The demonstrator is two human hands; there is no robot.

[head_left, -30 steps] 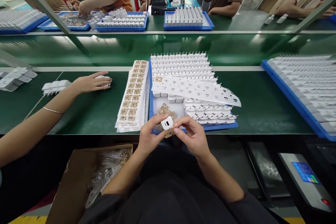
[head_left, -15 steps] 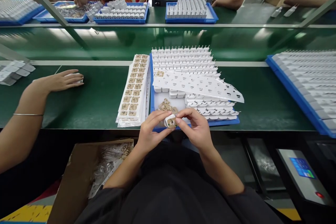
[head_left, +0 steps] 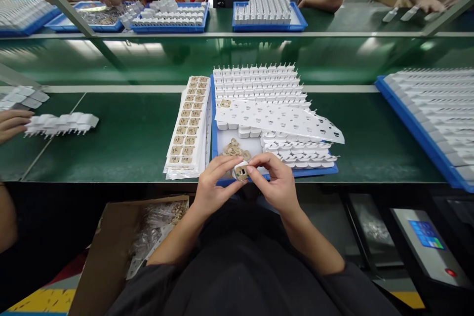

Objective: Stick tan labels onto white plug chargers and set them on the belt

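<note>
My left hand (head_left: 213,185) grips a small white plug charger (head_left: 235,172) by its sides, at the front edge of the blue tray (head_left: 331,171). A tan sticker (head_left: 241,171) with dark cut-outs covers the charger's upturned face. At its right edge the thumb and forefinger of my right hand (head_left: 277,180) are closed on the sticker. Just beyond my fingers lies a small heap of loose tan pieces (head_left: 232,148). Rows of white chargers (head_left: 255,81) with their pins up fill much of the tray. A mostly bare white backing sheet (head_left: 274,117) lies across them.
Left of the tray is a stack of sticker sheets (head_left: 188,123). A co-worker's hand (head_left: 13,123) touches a row of chargers (head_left: 62,123) at the left. Another full tray (head_left: 418,133) stands right. Below are a cardboard box (head_left: 107,247) and a device with a screen (head_left: 427,237).
The sticker lies more squarely on the charger's face; my hands have barely moved. The co-worker's hand at left has drawn back leftward, uncovering a row of chargers. Far right, a hand now reaches the plugs.
</note>
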